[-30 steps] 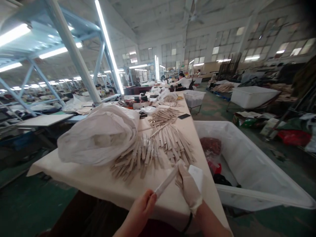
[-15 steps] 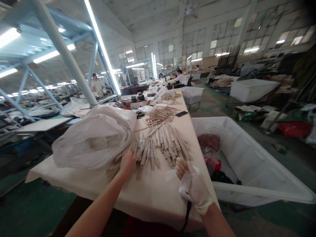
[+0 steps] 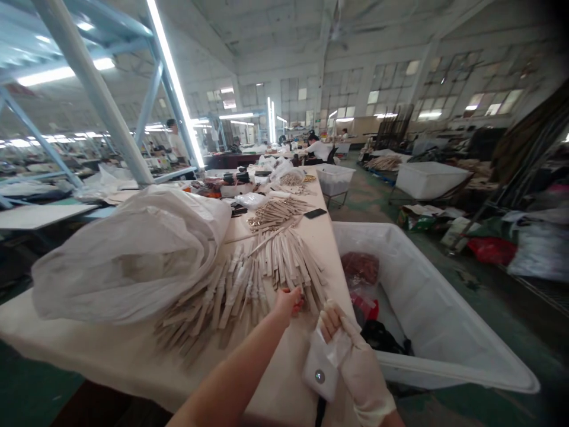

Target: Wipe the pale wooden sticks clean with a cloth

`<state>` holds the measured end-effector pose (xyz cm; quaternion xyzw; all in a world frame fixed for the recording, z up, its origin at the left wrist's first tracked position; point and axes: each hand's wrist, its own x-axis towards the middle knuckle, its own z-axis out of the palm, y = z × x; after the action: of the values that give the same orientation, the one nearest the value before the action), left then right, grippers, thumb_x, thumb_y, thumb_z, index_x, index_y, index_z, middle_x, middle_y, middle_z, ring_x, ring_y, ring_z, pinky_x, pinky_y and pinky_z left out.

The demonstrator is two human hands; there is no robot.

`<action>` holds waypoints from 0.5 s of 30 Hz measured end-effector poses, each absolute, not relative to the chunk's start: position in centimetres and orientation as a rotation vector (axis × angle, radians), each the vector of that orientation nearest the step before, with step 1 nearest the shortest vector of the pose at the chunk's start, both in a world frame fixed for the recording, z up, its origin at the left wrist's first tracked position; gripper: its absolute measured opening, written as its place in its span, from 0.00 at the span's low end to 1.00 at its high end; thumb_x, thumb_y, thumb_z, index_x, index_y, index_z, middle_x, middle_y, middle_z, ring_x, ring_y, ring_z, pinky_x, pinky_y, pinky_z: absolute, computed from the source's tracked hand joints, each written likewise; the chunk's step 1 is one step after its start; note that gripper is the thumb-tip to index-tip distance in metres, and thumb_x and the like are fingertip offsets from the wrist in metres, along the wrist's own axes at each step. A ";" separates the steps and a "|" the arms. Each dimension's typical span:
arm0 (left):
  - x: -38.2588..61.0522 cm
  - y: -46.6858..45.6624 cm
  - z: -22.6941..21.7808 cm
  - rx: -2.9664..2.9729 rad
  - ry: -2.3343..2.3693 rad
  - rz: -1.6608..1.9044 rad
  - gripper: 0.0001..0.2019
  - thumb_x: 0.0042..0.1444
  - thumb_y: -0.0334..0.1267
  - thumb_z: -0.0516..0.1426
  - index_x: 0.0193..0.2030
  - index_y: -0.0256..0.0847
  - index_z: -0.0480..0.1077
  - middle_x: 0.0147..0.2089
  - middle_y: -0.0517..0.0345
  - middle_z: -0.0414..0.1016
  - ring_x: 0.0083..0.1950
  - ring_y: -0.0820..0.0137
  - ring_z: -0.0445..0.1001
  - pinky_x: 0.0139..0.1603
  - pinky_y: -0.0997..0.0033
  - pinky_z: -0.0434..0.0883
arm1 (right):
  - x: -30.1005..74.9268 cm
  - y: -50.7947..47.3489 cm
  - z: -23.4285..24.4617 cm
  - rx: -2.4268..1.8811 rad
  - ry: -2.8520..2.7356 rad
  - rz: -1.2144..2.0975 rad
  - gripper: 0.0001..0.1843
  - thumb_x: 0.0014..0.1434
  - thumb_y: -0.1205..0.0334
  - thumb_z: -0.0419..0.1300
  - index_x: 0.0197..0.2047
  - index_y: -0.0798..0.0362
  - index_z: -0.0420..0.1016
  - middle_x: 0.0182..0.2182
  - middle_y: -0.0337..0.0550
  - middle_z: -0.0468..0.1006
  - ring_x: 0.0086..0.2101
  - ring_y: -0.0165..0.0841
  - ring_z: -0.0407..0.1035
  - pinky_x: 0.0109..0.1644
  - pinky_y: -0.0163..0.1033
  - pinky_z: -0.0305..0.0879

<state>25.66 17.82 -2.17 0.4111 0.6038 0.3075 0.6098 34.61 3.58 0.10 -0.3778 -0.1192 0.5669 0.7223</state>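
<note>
My bare left hand (image 3: pixel 288 303) is at the near ends of a fanned bundle of beige strips (image 3: pixel 288 258). Its fingers are curled together, and what is between them is too small to make out. My right hand (image 3: pixel 349 347), in a pale glove, is closed near the table's right edge. Thin clear plastic shows at its fingers. Against its underside is a white box-like device (image 3: pixel 320 373) with a round dark mark and a black cable; whether the hand grips it, I cannot tell. More strips (image 3: pixel 208 308) lie spread to the left.
A large white plastic bag (image 3: pixel 133 255) sits on the cloth-covered table (image 3: pixel 111 350). A dark flat phone-like object (image 3: pixel 315 213) lies near the right edge. Beside the table stands a white bin (image 3: pixel 427 296) with bagged things inside. Persons are farther back.
My left hand has moved right, from beside the white bag to the strips near my right hand. The view has shifted, and more of the white device shows below my right hand.
</note>
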 end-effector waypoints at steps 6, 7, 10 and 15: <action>21.2 12.1 -0.5 0.777 1.222 0.746 0.08 0.52 0.39 0.54 0.34 0.38 0.60 0.17 0.71 0.56 0.15 0.83 0.55 0.18 0.84 0.55 | 33.3 2.9 0.0 -0.956 -0.378 1.259 0.16 0.57 0.52 0.53 0.44 0.51 0.71 0.45 0.46 0.72 0.43 0.37 0.67 0.45 0.46 0.66; 20.3 10.3 -0.6 0.781 1.206 0.749 0.10 0.50 0.41 0.55 0.35 0.39 0.59 0.17 0.71 0.57 0.15 0.82 0.55 0.17 0.83 0.54 | 33.0 2.7 0.1 -0.969 -0.401 1.260 0.15 0.58 0.52 0.52 0.45 0.51 0.69 0.46 0.46 0.71 0.42 0.36 0.67 0.45 0.46 0.66; 18.0 6.5 -1.5 0.707 1.061 0.687 0.17 0.43 0.47 0.59 0.34 0.40 0.58 0.17 0.68 0.61 0.15 0.77 0.61 0.16 0.79 0.56 | 32.3 2.0 0.8 -0.990 -0.487 1.249 0.13 0.58 0.54 0.53 0.45 0.46 0.69 0.45 0.44 0.70 0.42 0.37 0.66 0.41 0.44 0.68; 16.1 6.9 -0.3 0.505 1.036 0.853 0.10 0.46 0.34 0.56 0.35 0.40 0.58 0.19 0.68 0.62 0.17 0.80 0.62 0.21 0.81 0.59 | 31.1 1.7 2.3 -1.026 -0.647 1.192 0.14 0.56 0.52 0.55 0.45 0.45 0.68 0.43 0.44 0.70 0.40 0.37 0.67 0.36 0.42 0.69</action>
<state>16.07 6.92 -0.29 0.2312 0.4748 0.3909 0.7539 31.06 1.70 2.28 -0.4533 -0.2859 0.5267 0.6598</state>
